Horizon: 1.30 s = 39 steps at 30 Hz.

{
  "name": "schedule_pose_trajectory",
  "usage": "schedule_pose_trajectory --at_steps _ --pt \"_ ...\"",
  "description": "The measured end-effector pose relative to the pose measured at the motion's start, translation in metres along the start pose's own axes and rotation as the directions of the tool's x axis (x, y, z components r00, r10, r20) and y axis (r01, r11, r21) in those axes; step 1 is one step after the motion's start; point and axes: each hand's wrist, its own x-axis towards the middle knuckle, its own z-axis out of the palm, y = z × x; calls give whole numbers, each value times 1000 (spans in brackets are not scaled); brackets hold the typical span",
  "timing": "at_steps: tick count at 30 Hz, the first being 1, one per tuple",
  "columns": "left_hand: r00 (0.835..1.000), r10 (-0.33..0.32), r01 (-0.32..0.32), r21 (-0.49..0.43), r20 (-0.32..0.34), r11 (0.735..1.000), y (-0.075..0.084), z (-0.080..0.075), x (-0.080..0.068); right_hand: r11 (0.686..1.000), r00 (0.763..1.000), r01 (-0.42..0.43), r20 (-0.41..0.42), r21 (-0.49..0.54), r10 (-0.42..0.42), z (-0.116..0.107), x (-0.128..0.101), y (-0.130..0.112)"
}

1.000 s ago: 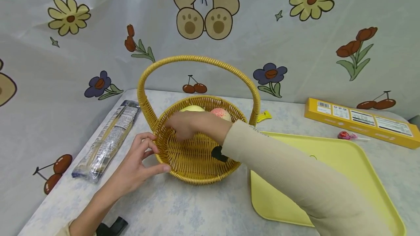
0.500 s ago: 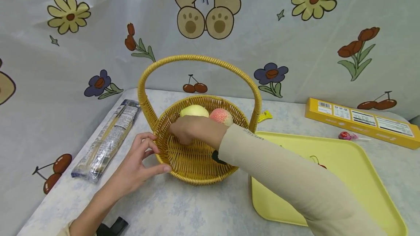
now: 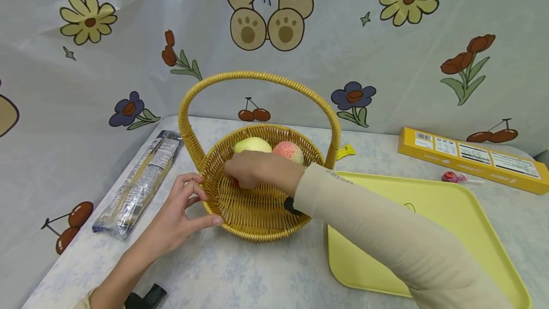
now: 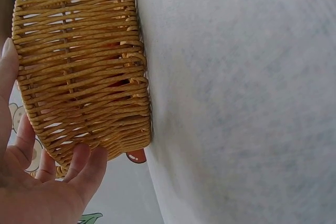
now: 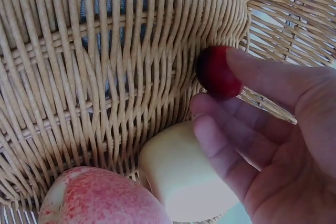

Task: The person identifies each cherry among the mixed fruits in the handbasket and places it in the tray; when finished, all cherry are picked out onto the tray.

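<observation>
A wicker basket [image 3: 257,232] with a tall arched handle stands on the table. My left hand [image 3: 184,221] holds its left side, thumb at the rim and fingertips against the woven outer wall [image 4: 79,87]. Inside the basket, my right hand [image 3: 250,168] pinches a small, dark red, cherry-like fruit [image 5: 219,72] between thumb and fingers, close to the woven wall. Beside these fingers lies a pale yellow fruit [image 5: 184,174], with a pink-speckled peach [image 5: 105,198] next to it. In the head view the hand covers most of the red fruit.
A yellow tray [image 3: 356,256] lies right of the basket under my sleeve, with a thin green stem [image 3: 410,206] on it. Behind are a yellow-wrapped candy [image 3: 345,151], a lollipop [image 3: 450,177] and a long orange box [image 3: 472,159]. A clear plastic packet [image 3: 141,182] lies at left.
My right hand has shifted slightly rightward inside the basket, and a bit of red now shows beneath its fingers. The pale fruit and peach are more exposed than a second ago. My left hand stays put.
</observation>
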Motion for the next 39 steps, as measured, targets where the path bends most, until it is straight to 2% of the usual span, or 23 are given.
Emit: schedule_pose_trajectory --at_steps 3,6,10,12,18,25,30,33,35,39 --pt "1000 -4 4 -1 2 1000 0 0 0 999 999 25 -23 30 -25 -2 -4 2" --pt "1000 -5 5 -2 4 1000 0 0 0 995 994 70 -90 77 -63 -5 -11 5" --pt "1000 4 -4 -3 1 1000 -1 0 1 979 971 155 -202 131 -127 -8 -26 10" --pt "1000 8 -8 -6 2 1000 -2 0 1 972 961 173 -243 157 -132 -8 -35 14" --pt "1000 3 -3 -12 4 1000 -2 0 1 948 942 156 -329 277 -59 -7 -62 25" --pt "1000 -12 12 -11 6 1000 0 0 0 927 922 161 -386 340 -19 -4 -98 29" --pt "1000 -14 14 -7 9 1000 1 1 1 883 886 238 -463 404 -26 8 -131 30" --pt "1000 -13 13 -4 14 1000 1 1 1 877 868 264 -495 400 -36 18 -151 33" --pt "1000 -14 14 3 17 1000 0 0 1 881 869 255 -494 398 -28 24 -165 36" --pt "1000 -8 8 7 16 1000 0 0 0 889 891 176 -452 423 39 34 -193 43"
